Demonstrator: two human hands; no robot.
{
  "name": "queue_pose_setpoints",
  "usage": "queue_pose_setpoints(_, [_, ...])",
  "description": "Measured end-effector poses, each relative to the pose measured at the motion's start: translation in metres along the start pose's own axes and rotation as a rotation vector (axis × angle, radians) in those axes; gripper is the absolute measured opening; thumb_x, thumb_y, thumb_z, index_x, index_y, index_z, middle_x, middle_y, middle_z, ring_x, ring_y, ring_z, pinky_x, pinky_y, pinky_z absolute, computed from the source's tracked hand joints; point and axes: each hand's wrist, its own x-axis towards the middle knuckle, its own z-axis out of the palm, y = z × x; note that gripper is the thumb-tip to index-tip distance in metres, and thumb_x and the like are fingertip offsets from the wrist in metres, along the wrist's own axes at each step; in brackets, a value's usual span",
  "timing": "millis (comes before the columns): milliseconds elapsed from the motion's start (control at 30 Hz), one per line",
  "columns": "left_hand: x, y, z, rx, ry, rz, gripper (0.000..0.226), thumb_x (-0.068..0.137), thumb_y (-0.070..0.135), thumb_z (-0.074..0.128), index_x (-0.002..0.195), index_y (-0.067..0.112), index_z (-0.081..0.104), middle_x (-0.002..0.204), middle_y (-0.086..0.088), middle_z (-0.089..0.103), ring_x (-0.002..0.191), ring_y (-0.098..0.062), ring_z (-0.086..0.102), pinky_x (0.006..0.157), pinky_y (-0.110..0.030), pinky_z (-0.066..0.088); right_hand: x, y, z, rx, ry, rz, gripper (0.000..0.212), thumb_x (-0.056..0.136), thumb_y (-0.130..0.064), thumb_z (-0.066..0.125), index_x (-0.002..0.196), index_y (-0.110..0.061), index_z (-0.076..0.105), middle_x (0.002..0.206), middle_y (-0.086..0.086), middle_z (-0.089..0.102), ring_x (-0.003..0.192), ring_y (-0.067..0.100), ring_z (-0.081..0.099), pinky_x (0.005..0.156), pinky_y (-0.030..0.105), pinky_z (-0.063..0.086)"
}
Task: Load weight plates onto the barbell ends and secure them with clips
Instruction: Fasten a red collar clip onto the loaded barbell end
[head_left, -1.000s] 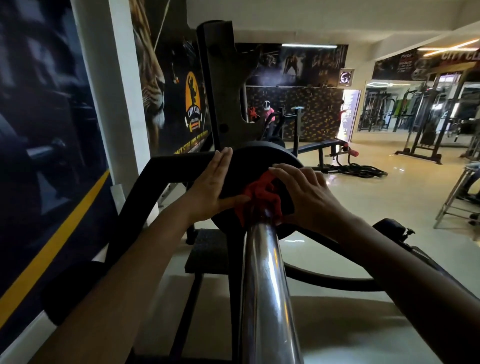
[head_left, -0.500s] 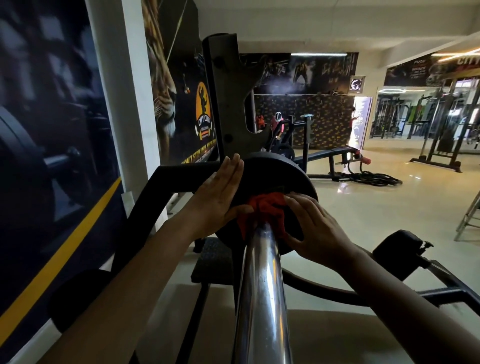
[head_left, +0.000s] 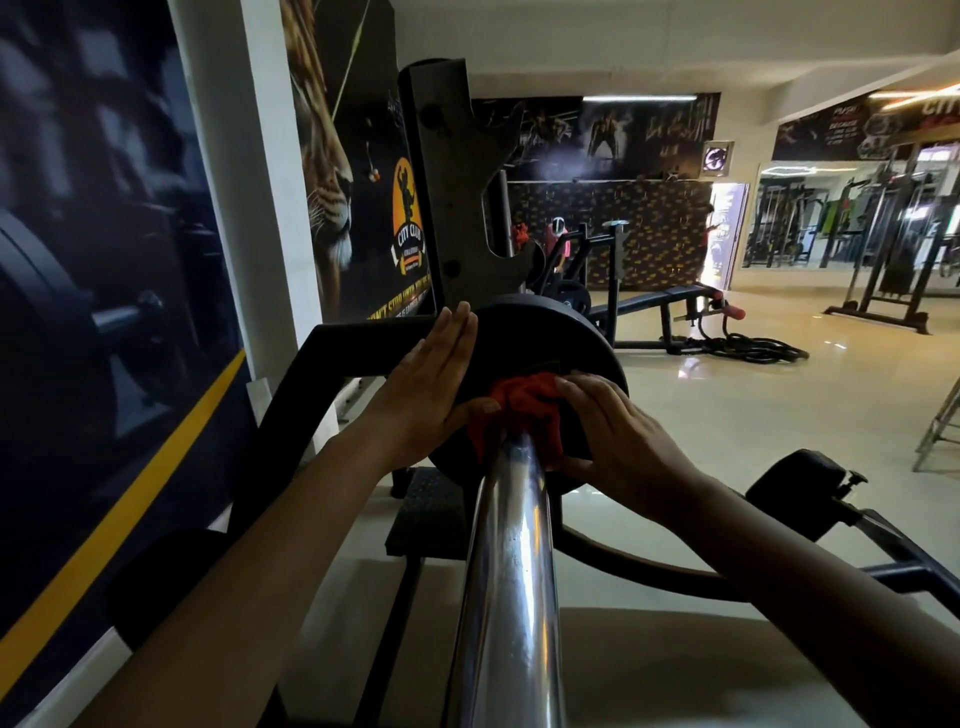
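One black plate (head_left: 540, 353) is on the barbell sleeve (head_left: 511, 571), under my palms. My left hand (head_left: 426, 395) lies flat and open on its face; my right hand (head_left: 608, 431) pinches the red clip (head_left: 519, 405). Clip seating unconfirmed. Far end unseen.

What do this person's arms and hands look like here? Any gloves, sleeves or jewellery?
Both forearms are bare up to the picture's lower edge, so no sleeves show. The left hand and the right hand wear no gloves, and no rings, watch or wristband are visible. Fingers look slim, with short nails. The light is dim, so finer marks cannot be told.
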Motion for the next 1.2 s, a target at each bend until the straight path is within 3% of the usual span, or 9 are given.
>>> queue_pose_setpoints(167, [-0.003,0.000,0.002,-0.015,0.012,-0.009,0.089,0.075,0.076,0.007,0.135,0.015,-0.018,0.144,0.005,-0.024,0.135,-0.009,-0.021,0.113,-0.033,-0.001,-0.001,-0.003,-0.001,-0.011,-0.004,0.027,0.075,0.066,-0.032,0.078,0.122,0.006,0.046,0.115,0.023,0.059,0.109,0.034,0.055,0.086,0.037,0.048])
queue_pose_setpoints(400, [-0.003,0.002,0.003,-0.032,-0.007,-0.037,0.091,0.071,0.079,0.003,0.134,0.017,-0.020,0.142,0.007,-0.027,0.134,-0.009,-0.024,0.112,-0.032,-0.003,-0.005,-0.006,0.002,-0.024,0.038,0.034,0.067,0.063,-0.020,0.082,0.116,0.007,0.052,0.102,0.022,0.064,0.095,0.034,0.062,0.072,0.036,0.055])
queue_pose_setpoints(500, [-0.003,0.003,0.003,-0.040,-0.002,-0.038,0.093,0.070,0.080,0.002,0.134,0.016,-0.020,0.143,0.006,-0.026,0.134,-0.010,-0.023,0.112,-0.031,-0.004,-0.010,-0.008,0.004,-0.028,0.044,0.042,0.065,0.065,-0.019,0.082,0.116,0.007,0.051,0.101,0.022,0.064,0.095,0.033,0.062,0.073,0.035,0.055])
queue_pose_setpoints(667, [-0.007,0.006,-0.001,-0.051,-0.008,-0.067,0.093,0.069,0.081,0.003,0.134,0.019,-0.020,0.143,0.008,-0.024,0.134,-0.007,-0.020,0.110,-0.027,-0.003,-0.007,-0.009,-0.007,-0.011,-0.069,0.038,0.066,0.072,-0.027,0.073,0.123,0.005,0.046,0.111,0.023,0.061,0.105,0.035,0.059,0.082,0.042,0.054])
queue_pose_setpoints(767, [-0.012,0.016,-0.005,-0.049,0.042,-0.076,0.087,0.075,0.076,0.010,0.135,0.018,-0.016,0.146,0.007,-0.018,0.137,-0.008,-0.014,0.114,-0.032,0.003,-0.005,-0.005,-0.025,-0.045,-0.130,0.018,0.062,0.087,-0.047,0.043,0.129,-0.001,0.044,0.126,0.020,0.055,0.122,0.032,0.047,0.099,0.045,0.039])
queue_pose_setpoints(867, [-0.016,0.025,-0.015,-0.028,0.107,-0.076,0.081,0.081,0.069,0.016,0.138,0.018,-0.011,0.148,0.004,-0.011,0.139,-0.009,-0.009,0.115,-0.037,0.009,0.000,-0.007,-0.040,-0.099,-0.090,0.027,0.059,0.095,-0.047,0.022,0.131,-0.003,0.039,0.130,0.019,0.053,0.127,0.026,0.039,0.101,0.045,0.029])
queue_pose_setpoints(1000, [-0.027,0.041,-0.039,0.069,0.174,-0.072,0.082,0.085,0.067,0.013,0.143,0.012,0.002,0.151,-0.003,0.000,0.139,-0.012,-0.003,0.114,-0.038,0.012,0.011,-0.018,-0.056,-0.089,-0.023,0.054,0.056,0.088,-0.039,0.039,0.131,-0.002,0.041,0.131,0.019,0.052,0.126,0.026,0.040,0.104,0.043,0.029])
queue_pose_setpoints(1200, [-0.060,0.080,-0.089,0.158,0.200,-0.087,0.079,0.086,0.064,0.013,0.144,0.010,0.008,0.153,-0.010,0.011,0.140,-0.018,0.006,0.112,-0.038,0.014,0.028,-0.052,-0.092,-0.007,0.052,0.086,0.059,0.085,-0.040,0.041,0.133,-0.006,0.039,0.136,0.016,0.048,0.129,0.027,0.038,0.107,0.043,0.021])
